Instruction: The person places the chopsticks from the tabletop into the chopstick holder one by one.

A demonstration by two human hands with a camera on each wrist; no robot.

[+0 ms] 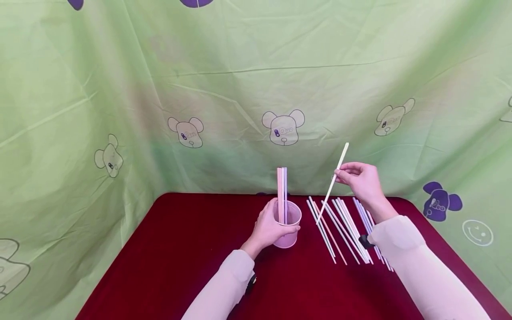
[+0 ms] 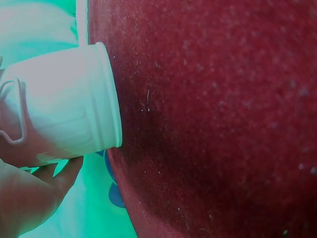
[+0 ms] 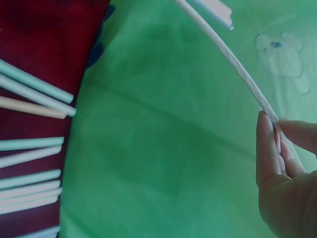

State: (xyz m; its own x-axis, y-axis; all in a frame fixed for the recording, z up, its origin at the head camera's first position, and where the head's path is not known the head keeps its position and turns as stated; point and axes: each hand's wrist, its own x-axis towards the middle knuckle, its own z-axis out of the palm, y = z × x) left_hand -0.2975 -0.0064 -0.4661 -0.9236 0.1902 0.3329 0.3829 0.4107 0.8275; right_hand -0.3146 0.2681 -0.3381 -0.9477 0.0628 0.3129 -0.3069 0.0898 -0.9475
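A pink cup (image 1: 285,241) is held upright over the red tabletop (image 1: 192,249) by the left hand (image 1: 267,227), its fingers wrapped around the side and the thumb laid across the front just below the rim; whether the cup's base is touched by the tabletop cannot be told. A few sticks in the cup (image 1: 280,191), in orange-pink, whitish and purple tones, are stood nearly upright in the left part of its mouth, their upper ends raised well above the rim.

A pale yellow stick (image 1: 334,180) is pinched above its middle between the thumb and fingers of the right hand (image 1: 362,183); it is tilted, with its upper end leaned to the right and its lower end seen against the loose sticks (image 1: 348,231); contact there cannot be judged. The loose sticks, in pale green, white, orange and purple, are spread side by side at a slant on the tabletop, to the right of the cup; the farther ones are partly covered by the right sleeve (image 1: 416,262).
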